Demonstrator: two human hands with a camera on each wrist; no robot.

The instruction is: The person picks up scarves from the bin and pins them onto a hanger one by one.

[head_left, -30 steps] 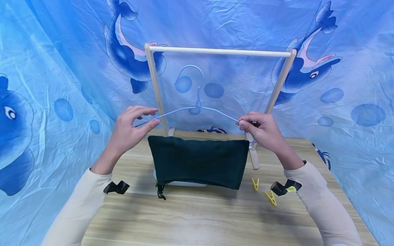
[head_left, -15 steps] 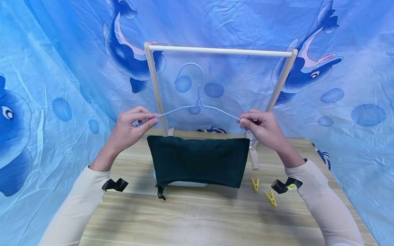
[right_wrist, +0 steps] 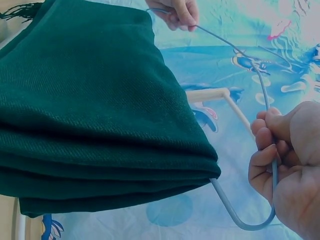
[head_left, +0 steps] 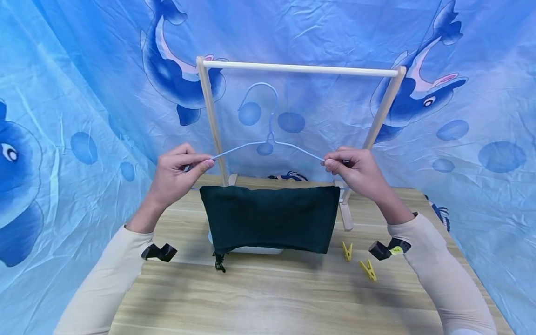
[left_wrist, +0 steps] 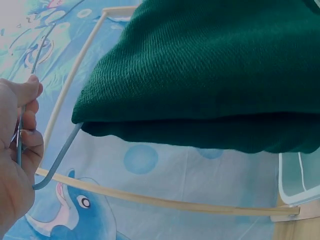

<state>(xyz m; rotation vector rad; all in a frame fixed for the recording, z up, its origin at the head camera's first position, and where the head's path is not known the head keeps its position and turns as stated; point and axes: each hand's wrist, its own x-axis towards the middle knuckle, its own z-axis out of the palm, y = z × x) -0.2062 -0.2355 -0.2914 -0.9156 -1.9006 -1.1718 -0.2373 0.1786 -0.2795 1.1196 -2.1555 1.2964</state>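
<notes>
A light blue clothes hanger [head_left: 240, 147] is held up between both hands, its hook pointing upward just below the rack's bar. The left hand [head_left: 177, 173] pinches the hanger's left shoulder between thumb and fingers. At the opposite shoulder, the right hand [head_left: 356, 172] grips the wire, fingers curled round it in the right wrist view. Over the hanger's lower bar hangs a folded dark green scarf [head_left: 270, 218], with a black-looking fringe showing at its lower left. The scarf's folded layers show at its end in the right wrist view [right_wrist: 110, 165].
A wooden rack [head_left: 299, 69] with a white top bar stands behind the hanger. A white container [head_left: 255, 250] is mostly hidden behind the scarf. Two yellow clothespins [head_left: 347, 251] lie on the wooden table [head_left: 259, 298] at right. A blue dolphin-print curtain [head_left: 326, 28] encloses the back and sides.
The left hand's fingers have closed from a spread pose onto the hanger's shoulder. The hanger has risen slightly, its hook nearer the bar. The right hand keeps its grip.
</notes>
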